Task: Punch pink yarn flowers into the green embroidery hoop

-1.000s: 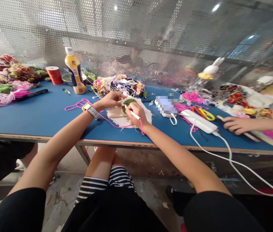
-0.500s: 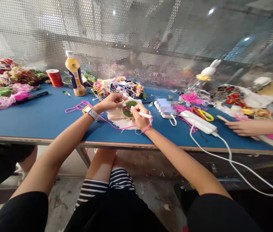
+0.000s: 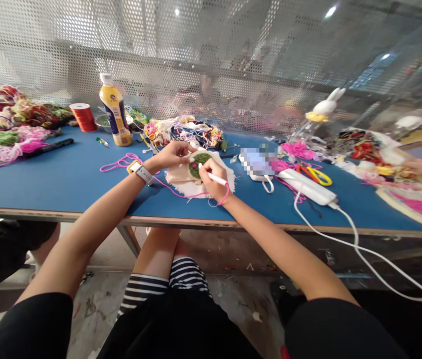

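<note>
With your right grip [image 3: 216, 169] clamping the white tool [image 3: 217, 178] at the green patch [image 3: 197, 159] on the surface's [image 3: 84, 174] cream cloth [image 3: 177, 174] and your left grip [image 3: 174, 155] pinching the pale rim [image 3: 191, 174], steady pressure and slack pink yarn [image 3: 227, 190] should be helping you.

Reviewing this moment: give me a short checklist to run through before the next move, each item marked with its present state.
1. White pen-shaped tool held in the right hand: ok.
2. Left hand at the edge of the round hoop: ok; how firmly it grips, cannot tell.
3. Tool tip meeting the green patch: cannot tell, fingers hide it.
4. Pink yarn at the tool's rear end: ok.
5. Loose yarn gathered up: not ok, loops lie by the left wrist.
6. Scissors apart from the cloth: ok.
</note>
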Demonstrator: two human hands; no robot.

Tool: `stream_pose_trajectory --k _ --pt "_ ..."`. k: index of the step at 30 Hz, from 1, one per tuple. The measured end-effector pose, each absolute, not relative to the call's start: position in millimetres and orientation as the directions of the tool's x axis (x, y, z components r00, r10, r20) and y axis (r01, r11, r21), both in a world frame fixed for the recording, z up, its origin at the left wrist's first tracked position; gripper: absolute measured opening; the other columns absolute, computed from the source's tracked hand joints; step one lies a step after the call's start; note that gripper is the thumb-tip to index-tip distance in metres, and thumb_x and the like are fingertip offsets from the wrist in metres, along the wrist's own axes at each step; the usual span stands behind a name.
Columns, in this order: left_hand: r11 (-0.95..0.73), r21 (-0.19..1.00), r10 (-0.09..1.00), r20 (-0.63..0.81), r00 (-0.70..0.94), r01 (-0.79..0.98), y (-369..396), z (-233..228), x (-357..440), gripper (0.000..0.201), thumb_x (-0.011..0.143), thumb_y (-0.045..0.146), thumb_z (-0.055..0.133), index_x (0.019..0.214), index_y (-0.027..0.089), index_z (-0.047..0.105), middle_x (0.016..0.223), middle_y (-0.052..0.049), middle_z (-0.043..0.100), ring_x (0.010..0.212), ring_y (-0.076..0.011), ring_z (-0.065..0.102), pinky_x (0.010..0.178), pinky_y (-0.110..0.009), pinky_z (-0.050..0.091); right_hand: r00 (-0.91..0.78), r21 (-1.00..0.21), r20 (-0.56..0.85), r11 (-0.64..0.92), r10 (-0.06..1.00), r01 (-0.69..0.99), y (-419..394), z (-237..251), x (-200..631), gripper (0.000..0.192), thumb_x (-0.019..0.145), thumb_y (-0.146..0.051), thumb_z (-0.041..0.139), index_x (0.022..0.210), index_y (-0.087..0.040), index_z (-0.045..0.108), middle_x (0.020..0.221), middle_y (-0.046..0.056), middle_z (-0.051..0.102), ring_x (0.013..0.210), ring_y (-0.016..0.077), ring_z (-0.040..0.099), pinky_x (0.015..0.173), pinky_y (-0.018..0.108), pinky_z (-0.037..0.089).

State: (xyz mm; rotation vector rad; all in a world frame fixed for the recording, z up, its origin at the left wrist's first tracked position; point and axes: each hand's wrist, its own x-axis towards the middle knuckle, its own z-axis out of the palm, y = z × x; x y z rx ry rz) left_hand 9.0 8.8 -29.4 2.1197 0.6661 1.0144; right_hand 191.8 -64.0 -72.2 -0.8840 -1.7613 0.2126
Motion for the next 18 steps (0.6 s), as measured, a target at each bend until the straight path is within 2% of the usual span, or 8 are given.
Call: stream_pose_trajectory --k 5,8,13,18 --pt "-0.647 0.742 0.679 0.459 0.573 0.174 6.1 -27.9 10.5 0.028 0.072 0.024 0.078 0.095 0.011 0.071 0.065 0.0 0.06 0.055 -0.0056 0.045 0.049 -0.018 0.032 -0.241 -0.441 0.761 0.752 0.603 0.489 -60.1 -72.6 190.6 0.025 0.088 -0.026 0.052 0.067 -0.024 0.038 0.069 -0.001 0.048 0.069 0.0162 0.049 0.069 0.033 0.043" --pt "-0.652 0.735 0.679 0.457 0.574 0.186 4.5 -27.0 11.3 0.028 0.074 0.023 0.074 0.099 0.01 0.071 0.063 0.002 0.058 0.053 -0.005 0.041 0.049 -0.018 0.029 -0.228 -0.474 0.748 0.742 0.623 0.474 -59.8 -71.0 190.9 0.025 0.089 -0.027 0.053 0.067 -0.024 0.039 0.068 -0.001 0.048 0.067 0.0154 0.048 0.067 0.032 0.043" --pt "-0.658 0.728 0.682 0.467 0.563 0.192 1.2 -23.8 14.0 0.027 0.072 0.025 0.077 0.094 0.01 0.072 0.065 0.001 0.061 0.054 -0.0058 0.044 0.05 -0.019 0.031 -0.181 -0.521 0.734 0.713 0.655 0.469 -59.4 -70.3 191.4 0.029 0.091 -0.029 0.051 0.066 -0.024 0.037 0.061 -0.004 0.044 0.059 0.0136 0.045 0.06 0.03 0.042" --pt "-0.682 0.709 0.666 0.501 0.552 0.18 -4.5 -19.1 19.2 0.024 0.07 0.025 0.079 0.089 0.012 0.073 0.058 0.003 0.053 0.051 -0.0056 0.041 0.048 -0.02 0.028 -0.236 -0.358 0.799 0.753 0.554 0.552 -50.5 -76.5 186.7 0.029 0.092 -0.027 0.046 0.067 -0.026 0.032 0.066 0.001 0.045 0.069 0.0188 0.049 0.07 0.037 0.046"
